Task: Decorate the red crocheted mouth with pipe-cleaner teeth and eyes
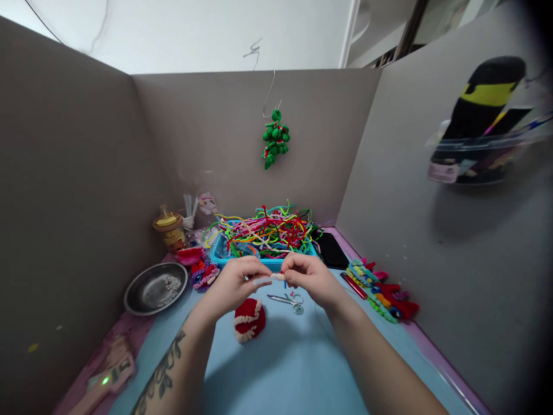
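Observation:
Both hands meet above the middle of the table, in front of the blue basket. Between the fingertips of my left hand (pixel 244 280) and my right hand (pixel 309 276) is a small cream-white piece (pixel 277 277), seemingly yarn work, with a bit of red and a blue tip by the right fingers. Each hand pinches one end of it. Below my left hand lies a red crocheted piece (pixel 254 323) with cream ruffled bands. A pair of scissors (pixel 287 301) rests on the blue cloth under my right hand, apart from it.
A blue basket (pixel 276 265) heaped with colourful yarn strands stands behind the hands. On the left are a metal bowl (pixel 147 305), a cup (pixel 170 230) and a pink glue gun (pixel 116 372). A phone (pixel 332 251) and crocheted pieces (pixel 382 291) lie right. Grey panels (pixel 207 132) enclose the table.

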The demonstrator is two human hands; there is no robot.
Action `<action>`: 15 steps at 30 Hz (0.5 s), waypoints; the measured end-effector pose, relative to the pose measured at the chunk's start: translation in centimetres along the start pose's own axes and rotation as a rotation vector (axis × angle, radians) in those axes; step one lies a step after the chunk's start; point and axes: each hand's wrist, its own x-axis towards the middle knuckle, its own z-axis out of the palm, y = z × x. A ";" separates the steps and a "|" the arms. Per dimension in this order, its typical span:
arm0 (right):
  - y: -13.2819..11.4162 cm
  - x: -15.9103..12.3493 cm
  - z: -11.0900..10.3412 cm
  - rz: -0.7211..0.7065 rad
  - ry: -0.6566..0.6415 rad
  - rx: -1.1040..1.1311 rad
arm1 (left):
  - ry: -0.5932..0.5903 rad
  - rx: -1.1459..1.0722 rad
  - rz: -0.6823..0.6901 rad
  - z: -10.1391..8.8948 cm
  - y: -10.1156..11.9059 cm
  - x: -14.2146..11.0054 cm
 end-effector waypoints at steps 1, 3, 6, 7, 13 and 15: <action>0.2 0.1 0.1 0.031 0.014 0.047 | 0.009 0.015 -0.008 0.1 0.0 0.0; 0.6 0.3 0.4 0.067 0.059 0.121 | 0.033 0.051 -0.025 0.4 -0.1 0.1; 1.1 0.7 0.8 0.102 0.129 0.210 | 0.086 0.084 -0.028 0.9 -0.3 0.3; 1.2 0.8 0.9 0.111 0.150 0.230 | 0.102 0.087 -0.026 1.1 -0.4 0.4; 1.9 1.1 1.2 0.089 0.288 0.089 | 0.083 0.198 -0.072 1.8 -0.3 0.6; 2.0 1.1 1.2 0.064 0.349 -0.018 | 0.053 0.278 -0.102 2.0 -0.1 0.7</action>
